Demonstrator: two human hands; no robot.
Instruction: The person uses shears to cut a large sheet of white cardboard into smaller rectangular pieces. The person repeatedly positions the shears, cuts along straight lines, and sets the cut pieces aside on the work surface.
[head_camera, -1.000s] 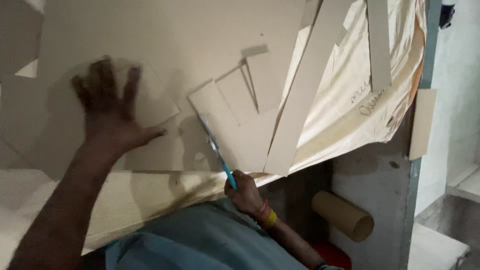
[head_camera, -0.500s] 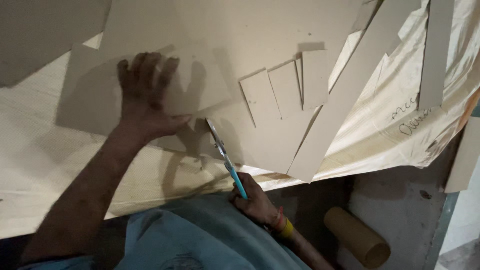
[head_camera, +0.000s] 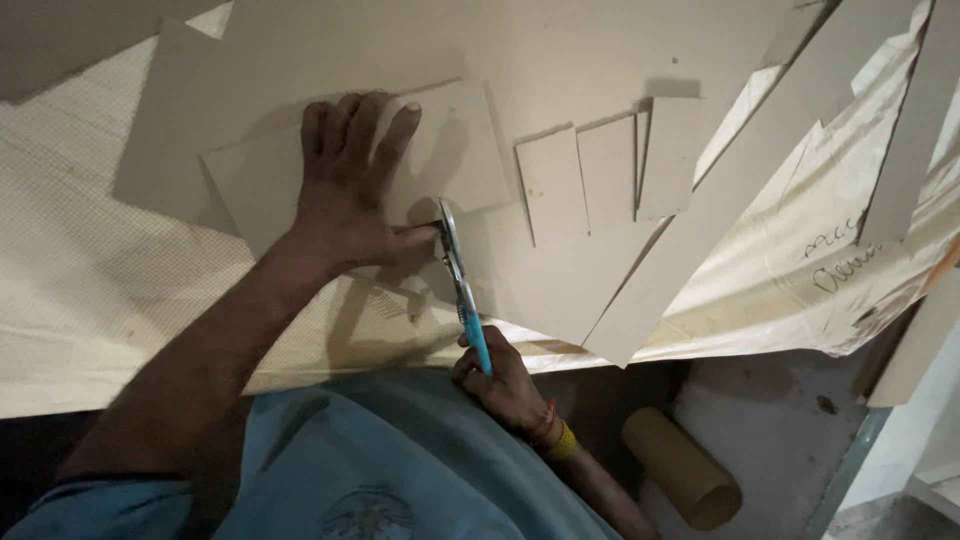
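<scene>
Since the earlier frame my view has swung left and nearer, so the left hand (head_camera: 350, 190) now sits near the middle of the picture instead of the left edge, and the scissors (head_camera: 458, 280) have crept up until their blades meet its thumb. Largest first: the big beige cardboard sheet (head_camera: 560, 60) covers the cloth-draped table (head_camera: 90, 300), with long offcut strips (head_camera: 720, 200) lying slantwise to the right and a row of small cut rectangles (head_camera: 600, 180) beside them. On the sheet lies the smaller cardboard panel (head_camera: 460, 150), which my left hand presses flat, fingers spread, palm down, clenching nothing. My right hand (head_camera: 500, 380), below the table edge, is closed around the blue scissor handles. The scissors' long axis runs nearly straight away from me, tilted a little left, tips at the panel's lower edge just beside the thumb; the blades look only slightly parted. So the panel lies directly ahead of the blades. A cardboard tube (head_camera: 680, 470) rests on the floor, lower right.
</scene>
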